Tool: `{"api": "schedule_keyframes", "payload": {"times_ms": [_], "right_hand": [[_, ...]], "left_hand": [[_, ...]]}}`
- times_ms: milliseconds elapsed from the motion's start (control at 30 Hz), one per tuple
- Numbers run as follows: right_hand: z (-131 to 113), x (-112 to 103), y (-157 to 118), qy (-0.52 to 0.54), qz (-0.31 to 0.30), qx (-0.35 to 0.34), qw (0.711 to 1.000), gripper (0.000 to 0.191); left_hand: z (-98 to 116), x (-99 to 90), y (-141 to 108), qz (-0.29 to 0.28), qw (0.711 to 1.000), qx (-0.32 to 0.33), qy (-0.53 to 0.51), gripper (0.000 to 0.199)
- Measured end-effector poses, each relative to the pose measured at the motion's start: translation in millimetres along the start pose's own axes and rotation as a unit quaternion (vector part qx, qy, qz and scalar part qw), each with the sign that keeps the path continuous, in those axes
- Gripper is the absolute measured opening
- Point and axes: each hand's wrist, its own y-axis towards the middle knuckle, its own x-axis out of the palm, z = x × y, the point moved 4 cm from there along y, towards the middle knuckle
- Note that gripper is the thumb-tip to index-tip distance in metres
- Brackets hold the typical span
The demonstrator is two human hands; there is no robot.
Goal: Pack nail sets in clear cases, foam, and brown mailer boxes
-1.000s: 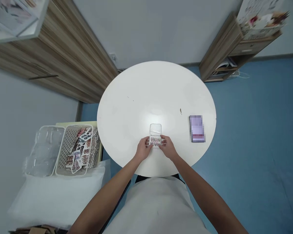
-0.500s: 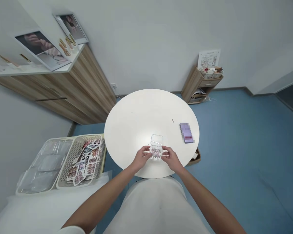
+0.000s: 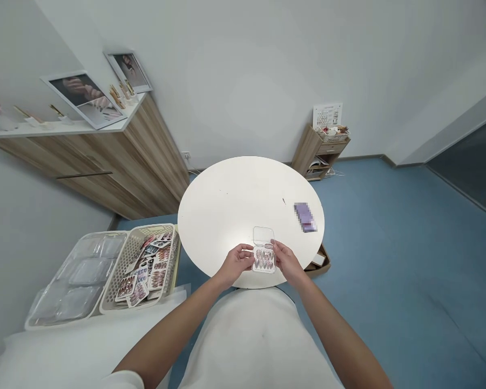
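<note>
Between my hands is a clear hinged case of press-on nails (image 3: 264, 261), its transparent lid (image 3: 263, 235) standing up on the far side. Two rows of shiny pinkish-silver nails lie in it on a pale card. My left hand (image 3: 237, 265) pinches the left edge of the case with thumb and fingers. On the opposite edge, my right hand (image 3: 287, 263) is closed, with a fingertip up near the hinge. The case is over the near part of a white round table (image 3: 227, 216).
A purple pixelated object (image 3: 305, 217) lies at the table's right. To the left stand a basket of nail cards (image 3: 170, 259) and a basket of clear cases (image 3: 79, 273). A wooden cabinet (image 3: 157, 156) and a small drawer unit (image 3: 303, 151) are against the walls. An open box (image 3: 324, 262) sits below the table's right edge.
The case looks larger and tilted more toward me, seemingly lifted off the table. My right hand's fingers have shifted up toward the hinge. The camera view has tilted slightly.
</note>
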Motion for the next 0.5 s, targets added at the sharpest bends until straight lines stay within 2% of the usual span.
{"api": "schedule_keyframes", "payload": {"times_ms": [133,233,367,500], "right_hand": [[-1,9,-3,0.03,0.026,-0.02,0.999,0.053],[-3,14,-6,0.055,0.013,-0.041,0.998,0.055],[-8,20,-11,0.079,0.0,-0.061,0.995,0.045],[-10,25,-14,0.069,0.001,-0.07,0.995,0.031]], "left_hand": [[4,-1.8,-7,-0.006,1.0,-0.007,-0.004,0.043],[2,-4.0,-12,0.002,1.0,-0.011,-0.025,0.051],[-2,-5.8,-16,0.01,0.997,-0.014,-0.076,0.055],[-4,-7.1,-18,0.024,0.992,-0.019,-0.122,0.046]]}}
